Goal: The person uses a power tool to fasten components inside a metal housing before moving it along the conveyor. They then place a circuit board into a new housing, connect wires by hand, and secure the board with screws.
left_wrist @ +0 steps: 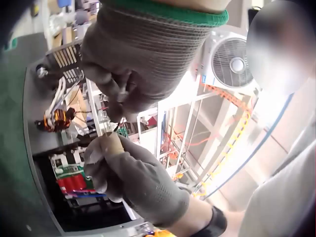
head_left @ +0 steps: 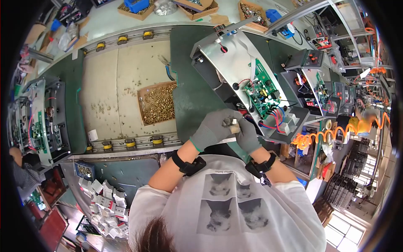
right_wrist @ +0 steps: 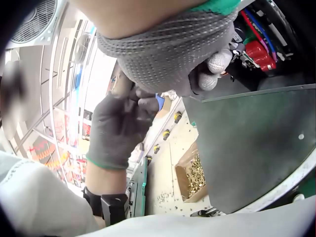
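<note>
Both hands wear grey knit gloves and meet close together in front of the chest, at the near edge of an open equipment chassis with a green circuit board. My left hand has its fingers curled in, with a small shiny piece showing among them. Opposite it, my right hand brings thumb and fingers together on a thin dark wire-like piece that runs between the two hands. The thumb tip there looks tan, unlike the grey glove. Fingers hide most of what is held; I cannot tell its kind.
A cardboard box of brass-coloured fasteners stands left on the pale conveyor bed, with pliers beyond it. Another chassis stands far left, one more at right. White parts pile at lower left. An orange coiled hose hangs right.
</note>
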The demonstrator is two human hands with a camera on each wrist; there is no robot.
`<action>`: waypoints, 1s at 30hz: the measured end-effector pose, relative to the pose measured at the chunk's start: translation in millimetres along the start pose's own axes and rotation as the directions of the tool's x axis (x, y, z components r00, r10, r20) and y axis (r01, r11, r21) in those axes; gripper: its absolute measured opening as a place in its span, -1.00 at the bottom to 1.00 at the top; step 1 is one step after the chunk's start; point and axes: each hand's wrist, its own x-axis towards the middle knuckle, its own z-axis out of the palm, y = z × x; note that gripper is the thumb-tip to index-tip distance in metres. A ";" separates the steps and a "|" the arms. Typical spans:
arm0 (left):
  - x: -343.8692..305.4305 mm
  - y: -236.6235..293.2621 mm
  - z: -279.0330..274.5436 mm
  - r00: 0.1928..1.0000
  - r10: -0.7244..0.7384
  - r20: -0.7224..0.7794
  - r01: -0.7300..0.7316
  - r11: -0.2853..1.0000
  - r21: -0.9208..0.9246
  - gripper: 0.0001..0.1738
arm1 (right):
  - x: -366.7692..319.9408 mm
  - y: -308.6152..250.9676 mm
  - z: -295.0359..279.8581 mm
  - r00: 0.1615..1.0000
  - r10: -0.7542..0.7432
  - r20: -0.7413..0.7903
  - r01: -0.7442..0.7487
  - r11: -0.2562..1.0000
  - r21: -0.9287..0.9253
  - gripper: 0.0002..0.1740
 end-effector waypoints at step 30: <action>63.3 -87.1 109.8 0.954 -0.270 -0.132 0.235 0.944 -0.233 -0.87 | 6.8 -7.6 -92.6 0.960 0.102 -0.262 -0.257 0.695 -0.671 -0.67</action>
